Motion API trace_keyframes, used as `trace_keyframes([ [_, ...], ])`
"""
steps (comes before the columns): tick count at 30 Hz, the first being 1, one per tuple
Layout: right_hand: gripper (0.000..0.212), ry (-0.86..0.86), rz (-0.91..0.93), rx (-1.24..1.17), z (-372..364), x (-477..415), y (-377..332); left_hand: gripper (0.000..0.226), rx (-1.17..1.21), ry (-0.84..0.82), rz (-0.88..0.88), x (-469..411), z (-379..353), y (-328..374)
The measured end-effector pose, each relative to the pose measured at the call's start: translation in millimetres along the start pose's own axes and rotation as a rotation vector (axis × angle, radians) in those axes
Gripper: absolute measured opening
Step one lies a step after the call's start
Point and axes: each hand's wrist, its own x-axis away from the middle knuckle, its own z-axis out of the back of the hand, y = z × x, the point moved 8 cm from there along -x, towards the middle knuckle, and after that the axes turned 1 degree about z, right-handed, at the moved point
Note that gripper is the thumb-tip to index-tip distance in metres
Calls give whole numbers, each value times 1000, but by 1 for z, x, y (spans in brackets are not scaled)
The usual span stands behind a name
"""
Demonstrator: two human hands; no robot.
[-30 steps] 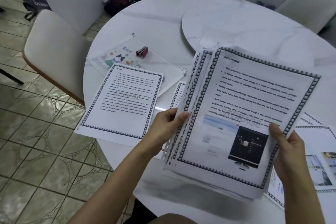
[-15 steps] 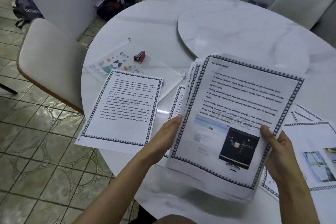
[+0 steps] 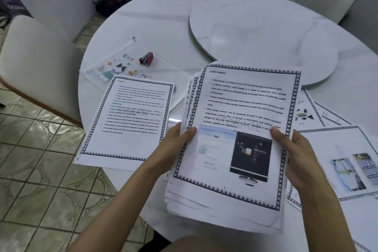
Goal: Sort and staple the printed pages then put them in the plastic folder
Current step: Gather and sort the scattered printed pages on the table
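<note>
Page stack [image 3: 237,108] above edge of table [image 3: 155,18]

Over 1 second the stack of printed pages [image 3: 241,104] swung from a clear rightward lean to almost upright in the view. It also shifted left and nearer the person. The sheets, which had fanned wide down the whole left side, closed up, leaving only a narrow fan at the upper left. The left hand [image 3: 173,149] moved its thumb from the fanned edges across the patterned border onto the top page. The right hand [image 3: 298,159] travelled left with the stack, and more of the loose picture pages [image 3: 347,159] on the table's right side came into sight.
</note>
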Motion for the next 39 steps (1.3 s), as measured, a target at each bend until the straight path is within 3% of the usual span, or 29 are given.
trace_keyframes([
  [5,30,-36,-52,-57,-14,-2,-2,25,142,-17,73,5,5,-2],
  [9,27,-146,-26,-75,-36,0,-10,37,291,-127,186,14,1,-10],
  [13,25,-181,0,-88,-40,-3,-16,33,349,-150,110,19,3,-8],
  [18,33,-60,-60,34,-10,-26,21,13,174,16,61,9,23,-15],
  [22,25,61,-200,284,16,-40,79,18,-10,102,129,-1,27,-37],
  [27,24,87,-276,374,23,-36,112,31,-233,231,162,0,40,-47],
  [33,17,138,-206,243,28,-28,100,12,-141,220,155,-1,49,-42],
  [39,32,228,-75,218,30,-21,81,4,-91,270,161,1,44,-45],
])
